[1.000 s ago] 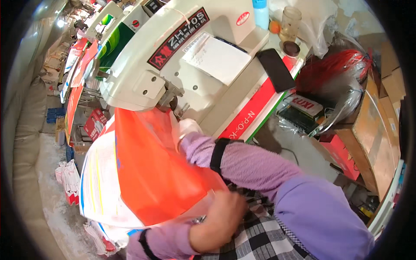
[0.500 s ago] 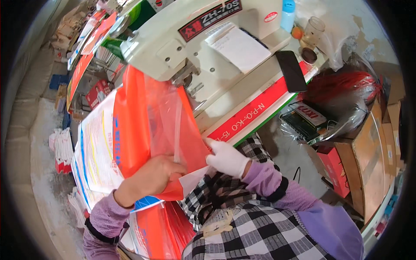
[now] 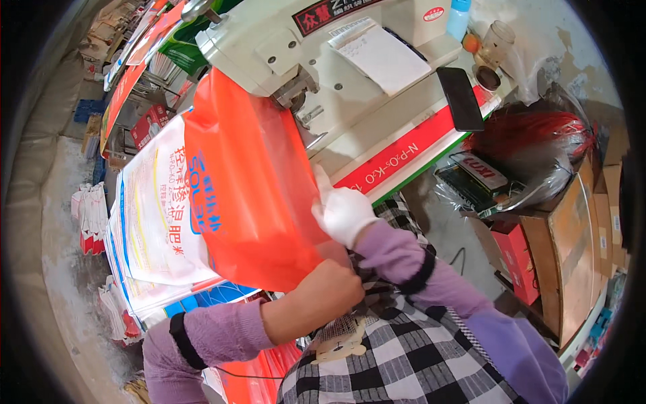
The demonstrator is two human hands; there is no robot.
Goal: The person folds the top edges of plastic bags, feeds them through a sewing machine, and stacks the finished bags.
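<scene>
A red and white printed plastic sack (image 3: 262,195) lies across the stack before me, its red end reaching up to the needle area of a cream sewing machine (image 3: 377,84). My left hand (image 3: 326,286), bare, is clenched at the near right corner of the sack, knuckles up. In a white glove, my right hand (image 3: 344,214) grips the sack's right edge, thumb side pointing up toward the machine. What lies inside the fingers of each hand is partly hidden. Under the sack, more white and blue sacks (image 3: 145,296) show.
A notepad (image 3: 380,54) and a black phone (image 3: 461,99) lie on the machine. Behind them stand a blue bottle (image 3: 458,20) and a glass jar (image 3: 496,42). At right are a cardboard box (image 3: 575,249) and plastic-wrapped red material (image 3: 531,138). Bundled sacks (image 3: 91,215) lie at left.
My left hand has moved right along the sack's near edge, toward my right hand. The red end now lies flatter, its clear inner film mostly covered. My right hand has shifted slightly up.
</scene>
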